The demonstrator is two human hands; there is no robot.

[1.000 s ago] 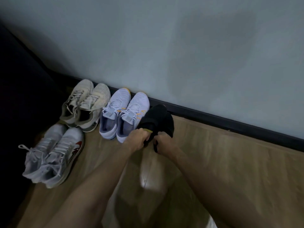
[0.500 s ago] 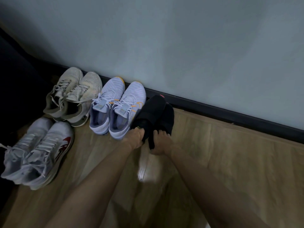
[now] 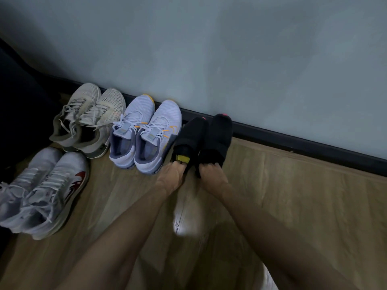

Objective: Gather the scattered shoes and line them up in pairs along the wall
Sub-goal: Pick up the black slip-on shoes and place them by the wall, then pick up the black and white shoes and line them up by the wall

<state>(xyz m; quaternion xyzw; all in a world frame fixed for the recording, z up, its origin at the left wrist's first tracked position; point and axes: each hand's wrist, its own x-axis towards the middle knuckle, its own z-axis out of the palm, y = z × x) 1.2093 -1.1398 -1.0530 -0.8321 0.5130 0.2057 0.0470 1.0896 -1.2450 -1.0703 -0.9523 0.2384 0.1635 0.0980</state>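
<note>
Two black shoes stand side by side with toes against the dark baseboard (image 3: 293, 141). My left hand (image 3: 172, 176) grips the heel of the left black shoe (image 3: 191, 136), which has a yellow tag inside. My right hand (image 3: 210, 174) grips the heel of the right black shoe (image 3: 217, 137). To their left, a pale lilac pair with orange accents (image 3: 146, 132) and a beige mesh pair (image 3: 90, 116) also point at the wall. A white pair with red marks (image 3: 46, 189) lies nearer me, off the wall.
The pale wall (image 3: 230, 59) runs diagonally from upper left to right. Wood-look floor (image 3: 293, 195) stretches along the baseboard to the right of the black shoes. A dark object (image 3: 18, 101) fills the left edge beside the beige pair.
Both hands have pushed the black shoes towards the wall and spread them apart, so they now stand side by side at the baseboard. The view has shifted slightly.
</note>
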